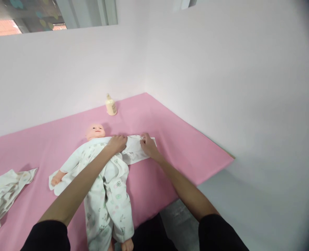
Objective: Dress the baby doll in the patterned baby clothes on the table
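A baby doll lies on its back, dressed in a white romper printed with small animals. The romper's front is partly undone over a plain white undershirt. To the right, a white sleeve is spread out on the pink surface. My left hand is closed on cloth at the doll's shoulder, where the sleeve begins. Farther along, my right hand pinches the sleeve near its outer end. The doll's arm on that side is hidden by the cloth.
A pale yellow pump bottle stands behind the doll's head, near the wall. Crumpled printed clothing lies at the left. The pink-covered table meets white walls at the back and right.
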`<state>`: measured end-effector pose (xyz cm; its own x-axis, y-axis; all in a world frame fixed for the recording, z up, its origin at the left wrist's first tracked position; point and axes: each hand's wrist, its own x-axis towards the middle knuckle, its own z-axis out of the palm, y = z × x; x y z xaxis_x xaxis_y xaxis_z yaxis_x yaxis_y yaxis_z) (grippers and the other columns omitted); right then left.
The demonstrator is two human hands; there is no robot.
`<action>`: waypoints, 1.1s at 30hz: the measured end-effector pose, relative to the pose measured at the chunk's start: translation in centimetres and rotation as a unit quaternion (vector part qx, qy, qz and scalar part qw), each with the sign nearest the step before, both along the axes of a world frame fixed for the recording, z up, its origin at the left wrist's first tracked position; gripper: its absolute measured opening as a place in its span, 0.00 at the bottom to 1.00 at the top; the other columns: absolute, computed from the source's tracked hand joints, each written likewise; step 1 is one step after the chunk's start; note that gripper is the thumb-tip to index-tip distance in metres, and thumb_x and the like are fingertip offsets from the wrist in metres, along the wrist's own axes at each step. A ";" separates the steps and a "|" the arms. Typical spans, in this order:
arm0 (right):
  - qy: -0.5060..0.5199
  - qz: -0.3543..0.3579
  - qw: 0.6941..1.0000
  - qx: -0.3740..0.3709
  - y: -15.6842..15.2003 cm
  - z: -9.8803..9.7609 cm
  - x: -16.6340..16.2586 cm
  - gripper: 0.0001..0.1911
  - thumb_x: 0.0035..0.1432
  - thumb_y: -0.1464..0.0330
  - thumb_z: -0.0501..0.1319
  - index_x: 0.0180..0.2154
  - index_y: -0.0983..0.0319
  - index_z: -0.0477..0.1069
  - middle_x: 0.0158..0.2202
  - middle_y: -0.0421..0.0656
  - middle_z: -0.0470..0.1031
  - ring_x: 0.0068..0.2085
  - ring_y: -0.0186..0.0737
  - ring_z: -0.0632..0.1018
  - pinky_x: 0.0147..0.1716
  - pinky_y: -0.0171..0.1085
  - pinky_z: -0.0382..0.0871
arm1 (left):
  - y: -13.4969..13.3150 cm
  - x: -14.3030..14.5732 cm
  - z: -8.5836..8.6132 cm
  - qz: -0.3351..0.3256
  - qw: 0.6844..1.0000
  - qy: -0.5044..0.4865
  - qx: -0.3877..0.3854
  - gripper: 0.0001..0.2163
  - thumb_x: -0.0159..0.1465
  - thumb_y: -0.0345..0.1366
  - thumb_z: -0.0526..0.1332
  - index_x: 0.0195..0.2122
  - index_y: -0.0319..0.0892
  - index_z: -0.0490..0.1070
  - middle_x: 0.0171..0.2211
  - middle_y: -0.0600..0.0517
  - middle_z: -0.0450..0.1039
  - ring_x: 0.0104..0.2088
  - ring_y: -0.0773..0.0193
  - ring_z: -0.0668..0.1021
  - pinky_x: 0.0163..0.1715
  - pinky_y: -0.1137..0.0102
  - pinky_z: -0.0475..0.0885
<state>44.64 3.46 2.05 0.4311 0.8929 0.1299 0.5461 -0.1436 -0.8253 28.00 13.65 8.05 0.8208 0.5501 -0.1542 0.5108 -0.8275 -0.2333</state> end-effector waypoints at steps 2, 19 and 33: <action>0.026 -0.013 1.000 0.008 -0.3 0.2 0.7 0.19 0.56 0.71 0.50 0.50 0.59 0.64 0.25 0.37 0.68 0.29 0.40 0.71 0.29 0.36 0.61 | 0.0 -0.1 0.2 0.004 1.000 -0.002 0.002 0.13 0.64 0.33 0.59 0.50 0.37 0.70 0.47 0.41 0.75 0.48 0.50 0.77 0.44 0.61 0.69; -0.094 -0.047 0.989 -0.105 -2.3 0.8 3.8 0.09 0.56 0.70 0.53 0.33 0.60 0.72 0.31 0.44 0.75 0.31 0.40 0.71 0.33 0.37 0.60 | -0.7 -0.9 1.5 0.004 1.000 -0.011 -0.001 0.14 0.67 0.42 0.59 0.47 0.38 0.71 0.46 0.40 0.75 0.47 0.49 0.77 0.45 0.61 0.66; -0.131 0.112 0.984 -0.053 0.8 1.4 1.0 0.23 0.66 0.49 0.49 0.29 0.60 0.64 0.28 0.39 0.71 0.31 0.36 0.71 0.33 0.35 0.60 | -0.6 -1.4 1.1 -0.025 0.999 -0.030 0.000 0.21 0.68 0.40 0.56 0.63 0.51 0.61 0.48 0.44 0.72 0.47 0.54 0.75 0.45 0.63 0.66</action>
